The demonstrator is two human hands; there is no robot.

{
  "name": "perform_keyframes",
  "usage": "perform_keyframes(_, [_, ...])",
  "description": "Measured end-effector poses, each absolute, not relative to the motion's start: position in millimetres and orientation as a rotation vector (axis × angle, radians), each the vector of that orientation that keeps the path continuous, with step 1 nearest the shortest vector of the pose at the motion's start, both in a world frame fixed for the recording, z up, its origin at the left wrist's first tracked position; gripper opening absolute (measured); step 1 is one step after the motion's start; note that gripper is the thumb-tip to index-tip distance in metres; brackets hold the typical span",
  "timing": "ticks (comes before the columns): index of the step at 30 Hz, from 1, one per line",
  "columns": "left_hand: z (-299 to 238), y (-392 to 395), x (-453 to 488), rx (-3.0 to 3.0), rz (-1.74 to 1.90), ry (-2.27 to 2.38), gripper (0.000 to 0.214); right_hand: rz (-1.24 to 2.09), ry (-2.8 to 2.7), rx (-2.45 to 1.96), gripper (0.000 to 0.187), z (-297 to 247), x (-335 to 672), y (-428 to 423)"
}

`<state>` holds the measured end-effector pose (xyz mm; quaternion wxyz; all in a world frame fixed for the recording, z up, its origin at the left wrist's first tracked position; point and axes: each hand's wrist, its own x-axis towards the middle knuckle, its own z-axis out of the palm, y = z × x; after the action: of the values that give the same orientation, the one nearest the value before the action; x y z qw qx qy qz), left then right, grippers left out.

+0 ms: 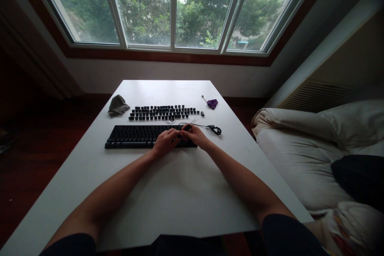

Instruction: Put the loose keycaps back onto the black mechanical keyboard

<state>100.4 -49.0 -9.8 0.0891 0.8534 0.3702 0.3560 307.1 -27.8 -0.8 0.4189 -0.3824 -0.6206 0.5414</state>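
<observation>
A black keyboard [135, 136] lies flat across the white table in front of me. My left hand [166, 141] rests over its right part, fingers bent and closed against it. Just to the right, my right hand [194, 134] is closed in a pinch above the keyboard's right end. Between its thumb and fingers shows a small black keycap [187, 127], partly hidden. The fingertips of both hands almost meet. Beyond the keyboard, loose black keycaps [153, 113] stand in several rows.
A grey cloth [118, 105] lies at the table's left edge. Toward the far right are a purple cloth [213, 104] and a small brush [204, 98]. A coiled black cable [215, 129] sits right of the keyboard, and a thin wire tool [170, 121] behind it. A cream sofa [288, 156] stands at right.
</observation>
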Motion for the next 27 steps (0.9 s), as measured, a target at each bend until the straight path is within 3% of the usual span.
perform_keyframes(27, [-11.4,-44.0,96.8,2.630,1.098,0.975,0.024,1.465,-1.610,-0.948,0.043,2.6,312.2,-28.4])
